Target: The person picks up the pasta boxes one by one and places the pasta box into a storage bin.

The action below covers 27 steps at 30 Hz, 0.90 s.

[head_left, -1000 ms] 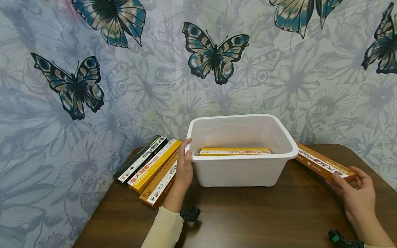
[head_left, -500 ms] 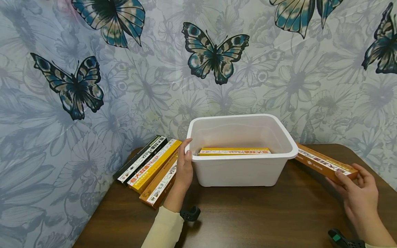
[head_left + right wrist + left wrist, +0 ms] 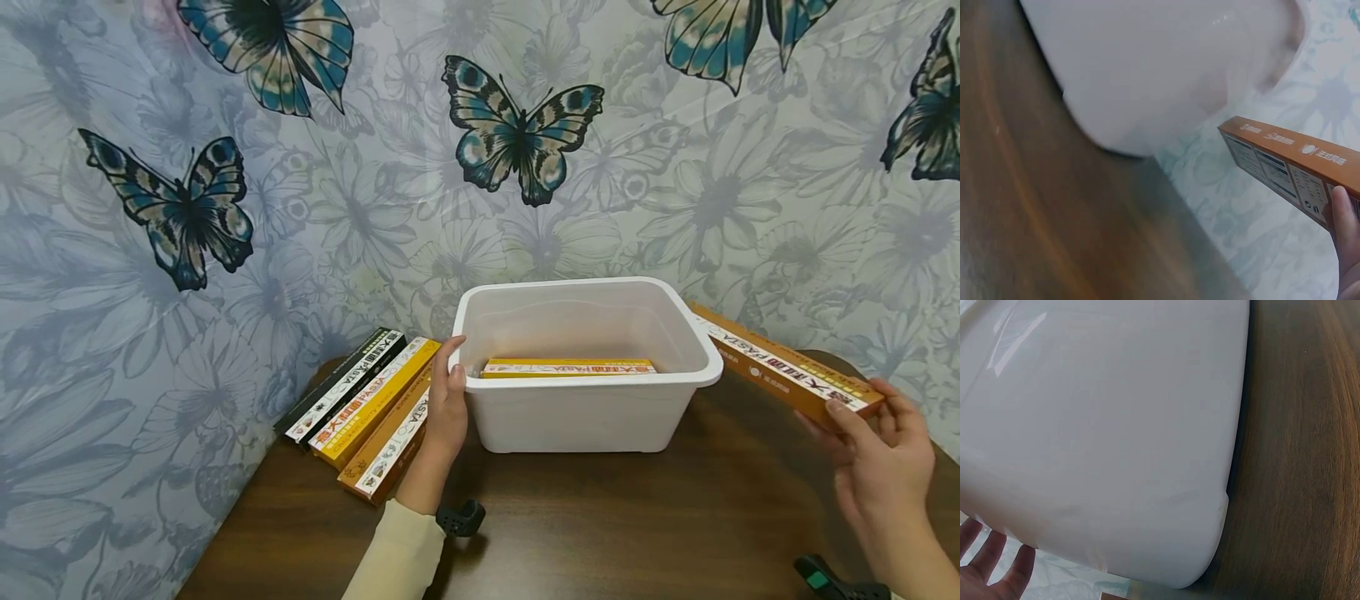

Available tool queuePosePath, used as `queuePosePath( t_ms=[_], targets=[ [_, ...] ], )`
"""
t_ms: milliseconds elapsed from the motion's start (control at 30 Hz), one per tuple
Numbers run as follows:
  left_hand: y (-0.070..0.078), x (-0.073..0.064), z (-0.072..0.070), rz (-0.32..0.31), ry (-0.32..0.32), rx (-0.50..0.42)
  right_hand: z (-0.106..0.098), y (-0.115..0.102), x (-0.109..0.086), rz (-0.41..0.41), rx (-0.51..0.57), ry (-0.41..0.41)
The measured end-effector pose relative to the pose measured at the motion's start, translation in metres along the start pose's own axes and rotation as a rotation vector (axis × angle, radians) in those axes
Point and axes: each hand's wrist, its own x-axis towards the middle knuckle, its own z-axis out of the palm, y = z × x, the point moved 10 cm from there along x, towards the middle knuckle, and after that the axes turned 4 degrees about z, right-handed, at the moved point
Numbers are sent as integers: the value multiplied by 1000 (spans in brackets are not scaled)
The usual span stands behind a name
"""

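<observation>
A long brown pasta box [image 3: 787, 364] is gripped at its near end by my right hand [image 3: 888, 458], with the thumb along one side. It slants up to the right of a white plastic tub [image 3: 577, 417], its far end beside the tub's rim. The right wrist view shows the brown box [image 3: 1291, 159] lifted off the table, apart from the tub. My left hand [image 3: 446, 408] holds the tub's left rim; its fingers [image 3: 1019, 569] touch the wall in the left wrist view. Inside the tub lies a yellow pasta box [image 3: 567, 367], partly hidden by the front rim.
Left of the tub, a black box [image 3: 345, 383], a yellow box [image 3: 375, 400] and a brown box [image 3: 386, 442] lie side by side. All rest on the dark wooden table [image 3: 600, 525]. A butterfly-patterned wall covering [image 3: 360, 208] stands close behind.
My right hand has raised the brown pasta box and shifted slightly right; the box's far end has risen to rim height. The left hand and tub stay put.
</observation>
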Motion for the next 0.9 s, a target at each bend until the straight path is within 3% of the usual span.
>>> queuePosePath(
  t_ms=[233, 467, 600, 767, 900],
  targets=[
    [-1, 0, -2, 18, 16, -5, 20, -17, -1, -57, 23, -12],
    [-2, 0, -1, 1, 11, -1, 24, -29, -3, -128, -31, 95],
    [-1, 0, -1, 1, 9, 0, 25, -31, -2, -136, -2, 119],
    [0, 1, 0, 8, 11, -6, 31, -33, 1, -144, 134, 63],
    [0, 1, 0, 13, 16, 4, 39, -34, 0, -153, 174, 22]
  ],
)
